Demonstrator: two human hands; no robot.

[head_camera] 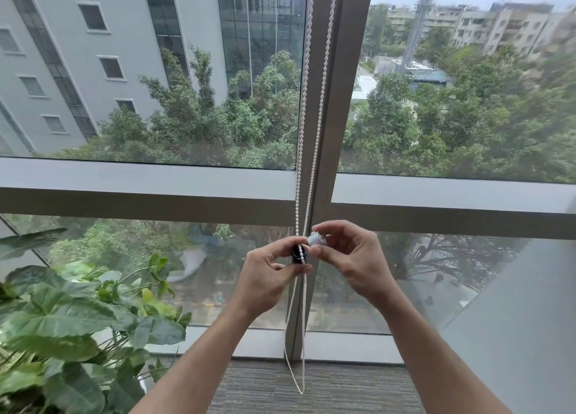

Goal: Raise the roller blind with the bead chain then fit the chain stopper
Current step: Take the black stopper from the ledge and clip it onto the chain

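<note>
While pinching a small black cylindrical stopper piece [300, 255] between curled fingers and thumb, left hand [270, 278] pressing one strand of white bead chain [304, 108] across it. Right hand [347, 258], fingers curled, gripping the white plastic stopper half [316, 238] just beside, before the grey window mullion [327, 102].

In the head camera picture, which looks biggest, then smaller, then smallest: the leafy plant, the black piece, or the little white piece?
1. The leafy plant, by far the largest, though it also sits near the camera.
2. The black piece in the left hand.
3. The white piece in the right hand.
The two pieces look close in size, and fingers partly hide both, so their order is unsure.
</note>
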